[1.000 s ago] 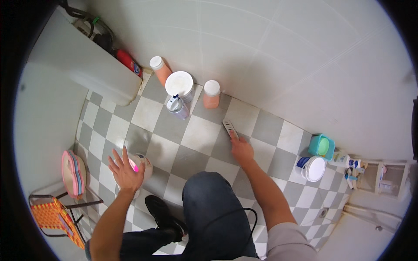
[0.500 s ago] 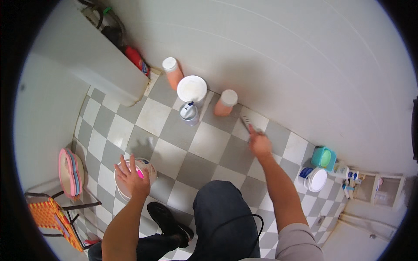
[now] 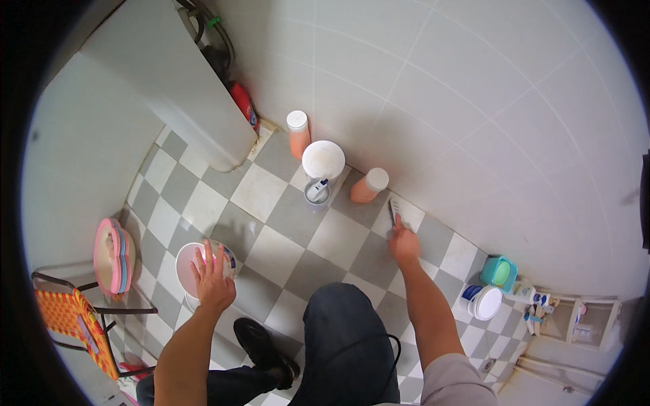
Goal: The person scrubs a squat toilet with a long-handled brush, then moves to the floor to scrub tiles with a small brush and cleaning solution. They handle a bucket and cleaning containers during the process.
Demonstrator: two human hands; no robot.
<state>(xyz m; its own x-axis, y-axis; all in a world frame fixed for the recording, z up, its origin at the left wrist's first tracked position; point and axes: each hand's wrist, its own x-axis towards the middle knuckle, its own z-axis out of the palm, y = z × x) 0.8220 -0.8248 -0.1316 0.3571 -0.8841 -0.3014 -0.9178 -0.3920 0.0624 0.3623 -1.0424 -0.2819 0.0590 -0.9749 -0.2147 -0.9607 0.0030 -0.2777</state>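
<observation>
My left hand (image 3: 215,285) rests over a white bucket (image 3: 187,262), fingers spread across its opening near the right side. A bit of bright pink shows between the fingers; what it is I cannot make out. My right hand (image 3: 404,245) grips a slim dark-and-white tool with slots (image 3: 395,208), held low over the checkered tiles at the foot of the wall. Just left of the tool is an orange container with a white lid (image 3: 369,187). How far the tool is from the floor cannot be judged.
By the wall stand another white-lidded orange container (image 3: 298,137), a white-lidded tub (image 3: 323,160) and a grey cup (image 3: 316,195). Pink and blue basins (image 3: 112,260) and a woven chair (image 3: 71,325) are at left. A lidded bucket (image 3: 486,302) and teal basket (image 3: 497,272) stand right.
The view has shifted, so the wall and containers sit lower in it. My right hand still holds the slotted tool, now turned more upright. My left hand stays over the bucket.
</observation>
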